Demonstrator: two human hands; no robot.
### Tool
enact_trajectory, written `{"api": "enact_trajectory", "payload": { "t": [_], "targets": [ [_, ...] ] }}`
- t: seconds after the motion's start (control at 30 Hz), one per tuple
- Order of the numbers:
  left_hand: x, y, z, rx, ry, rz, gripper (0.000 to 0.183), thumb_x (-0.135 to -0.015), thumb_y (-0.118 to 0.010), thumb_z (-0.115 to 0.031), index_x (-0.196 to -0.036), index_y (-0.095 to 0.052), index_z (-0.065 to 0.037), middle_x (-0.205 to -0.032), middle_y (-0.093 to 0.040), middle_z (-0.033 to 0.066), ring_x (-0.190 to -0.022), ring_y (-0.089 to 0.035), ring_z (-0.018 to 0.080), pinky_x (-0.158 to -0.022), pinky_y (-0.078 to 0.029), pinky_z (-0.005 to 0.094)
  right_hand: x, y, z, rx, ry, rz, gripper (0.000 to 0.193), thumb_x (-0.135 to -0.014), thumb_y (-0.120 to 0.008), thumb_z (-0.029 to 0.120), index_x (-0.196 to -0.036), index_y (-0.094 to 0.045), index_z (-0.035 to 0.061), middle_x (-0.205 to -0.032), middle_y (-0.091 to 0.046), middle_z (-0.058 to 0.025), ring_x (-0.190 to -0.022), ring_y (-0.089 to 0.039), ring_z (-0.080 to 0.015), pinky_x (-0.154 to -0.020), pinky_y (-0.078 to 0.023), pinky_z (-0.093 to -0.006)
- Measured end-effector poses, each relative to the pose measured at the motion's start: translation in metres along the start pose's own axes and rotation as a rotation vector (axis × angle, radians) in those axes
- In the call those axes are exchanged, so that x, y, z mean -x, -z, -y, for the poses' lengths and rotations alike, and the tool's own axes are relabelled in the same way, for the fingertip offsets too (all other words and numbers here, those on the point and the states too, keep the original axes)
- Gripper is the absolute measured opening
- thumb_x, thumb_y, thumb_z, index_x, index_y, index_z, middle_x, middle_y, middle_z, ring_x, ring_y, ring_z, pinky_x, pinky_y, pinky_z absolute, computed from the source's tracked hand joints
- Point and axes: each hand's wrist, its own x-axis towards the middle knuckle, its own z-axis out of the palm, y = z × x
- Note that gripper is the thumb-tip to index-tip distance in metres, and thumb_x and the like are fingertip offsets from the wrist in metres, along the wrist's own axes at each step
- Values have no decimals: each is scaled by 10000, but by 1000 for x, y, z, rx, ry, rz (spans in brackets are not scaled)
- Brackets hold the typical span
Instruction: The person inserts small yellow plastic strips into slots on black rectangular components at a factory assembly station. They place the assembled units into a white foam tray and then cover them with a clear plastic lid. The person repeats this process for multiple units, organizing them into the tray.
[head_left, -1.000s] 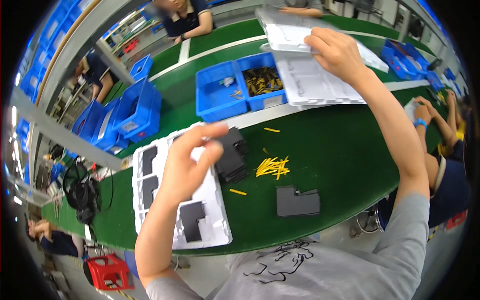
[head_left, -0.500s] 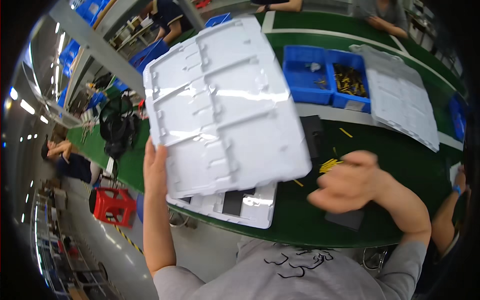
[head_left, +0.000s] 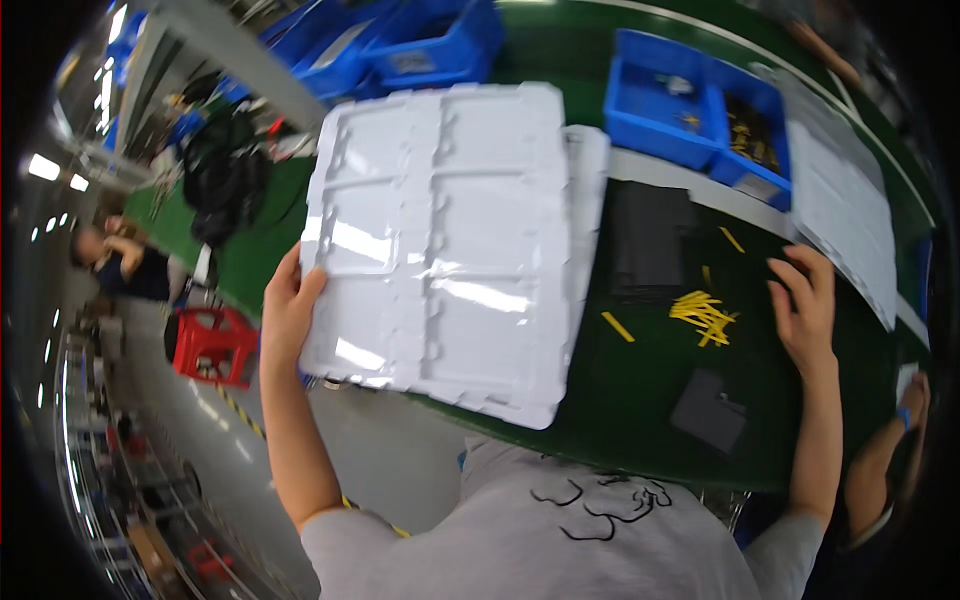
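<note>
My left hand [head_left: 290,305] is closed on the left edge of a white plastic tray [head_left: 490,225], its thumb on the upper face. Shallow compartments divide this glossy tray, which lies nearly flat over a second white tray [head_left: 591,180]. Only the second tray's right margin shows. Off to the right, my right hand [head_left: 805,305] is open above the green table, fingers apart and nothing visible in it. Loose yellow strips [head_left: 703,318] lie in a small heap to the left of that hand. Below them are dark flat pieces [head_left: 708,410].
A stack of dark sheets [head_left: 650,240] lies beside the trays. Blue bins [head_left: 660,115] stand behind it, one with yellow and dark bits. Another white tray [head_left: 850,200] is at the far right, near a co-worker's arm [head_left: 880,450]. More blue bins [head_left: 430,50] stand at the back.
The white tray has come down from a raised, tilted position and covers most of the lower tray. My right hand has moved right, away from the yellow strips, and its fingers have opened.
</note>
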Motion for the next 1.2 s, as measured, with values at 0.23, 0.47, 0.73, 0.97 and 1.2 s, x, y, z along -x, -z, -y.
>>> {"api": "enact_trajectory", "payload": {
  "t": [0.23, 0.47, 0.73, 0.97, 1.2],
  "targets": [
    [-20, -33, 0, -203, -243, 71, 447, -873, -568, 12, -1317, -517, 12, -1254, -580, 98, -1089, -562, 163, -951, -420, 270, -5, 3, -3, -35, -5, -10, 324, -704, -699, -53, -1008, -634, 36, -1067, -558, -150, -942, -585, -299, -796, -513, -352],
    [-20, -26, 9, -221, -88, 124, 419, -863, -555, 48, -1281, -552, 13, -1394, -490, 135, -1220, -510, 183, -1020, -384, 291, 0, 0, -7, -160, -58, 5, 302, -716, -693, -56, -998, -633, 32, -1056, -547, -121, -873, -578, -259, -749, -500, -330],
    [0, -111, -117, -484, -614, 349, 563, -795, -641, 8, -1337, -517, -75, -1399, -483, 147, -1296, -459, 286, -1059, -357, 391, 2, -8, -5, -242, -27, -23, 248, -727, -692, -36, -954, -634, 46, -1023, -539, -108, -842, -569, -244, -702, -489, -329],
    [3, -224, -173, -736, -1083, 654, 1059, -587, -859, -309, -1462, -300, -103, -1471, -333, 183, -1322, -370, 376, -1036, -384, 428, 7, -3, -10, -289, -59, -58, 249, -738, -690, -35, -965, -638, 52, -1019, -539, -101, -786, -581, -225, -652, -487, -312],
    [3, -247, -190, -967, -865, 853, 1062, -577, -815, -247, -1471, -255, -127, -1265, -447, 189, -1176, -469, 368, -976, -435, 416, 9, -9, -20, -339, -76, -47, 271, -737, -688, -39, -980, -619, 60, -1002, -540, -82, -778, -583, -223, -639, -486, -316]
  ]
}}
